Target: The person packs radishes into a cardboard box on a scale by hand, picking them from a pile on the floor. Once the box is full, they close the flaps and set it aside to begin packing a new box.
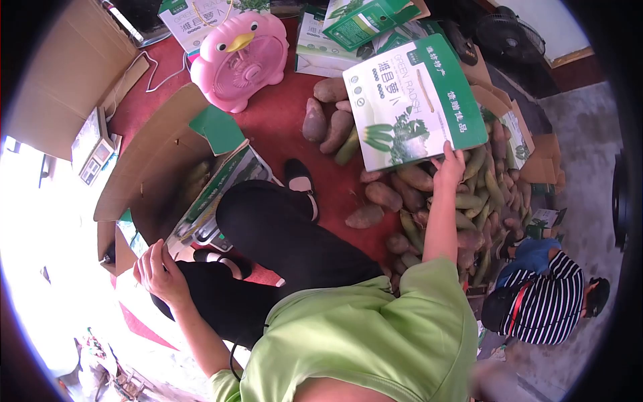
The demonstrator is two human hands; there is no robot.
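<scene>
My right hand (450, 167) grips the lower edge of a white and green carton (408, 100) printed with radish pictures, held over a pile of radishes and brown tubers (472, 201). At the left, my left hand (159, 271) rests near the lower corner of another green carton (218, 184), its fingers bent; whether they grip anything is unclear. That carton stands tilted beside my knee, against a large open cardboard box (151, 157) with some green radishes inside.
A pink duck-shaped fan (240, 60) stands on the red floor covering (288, 100). More printed cartons (365, 23) lie behind it. A black fan (510, 35) is at the upper right. A person in a striped top (546, 301) crouches at the right. A scale display (96, 151) is at the left.
</scene>
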